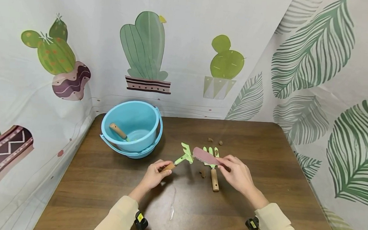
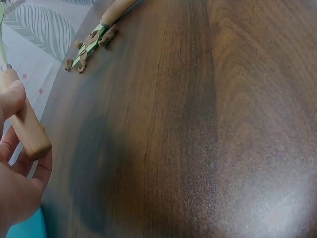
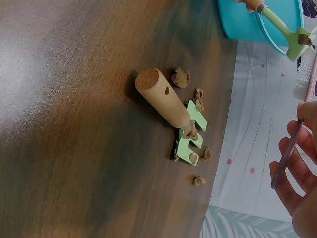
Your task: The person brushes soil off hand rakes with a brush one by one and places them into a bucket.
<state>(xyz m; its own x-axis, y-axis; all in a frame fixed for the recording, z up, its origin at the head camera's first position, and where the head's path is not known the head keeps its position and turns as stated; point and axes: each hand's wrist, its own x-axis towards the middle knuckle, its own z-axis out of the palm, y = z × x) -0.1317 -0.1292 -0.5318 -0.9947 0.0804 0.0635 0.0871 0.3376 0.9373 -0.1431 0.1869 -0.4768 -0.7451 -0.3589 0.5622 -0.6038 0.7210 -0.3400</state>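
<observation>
Over the brown wooden worktop [image 1: 98, 173], left hand [image 1: 153, 175] grips wooden-handled green rake [image 1: 179, 160], right hand [image 1: 238, 175] pinches pink bristled brush [image 1: 205, 156], both slanting inward toward far edge.

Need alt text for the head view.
A person's left hand holds a green rake and the right hand a pink brush, its tip close to the rake's head, over a brown table. A green fork lies below, partly hidden by the brush, with brown clumps around it; at left, a blue bucket holds a wooden-handled tool.
</observation>
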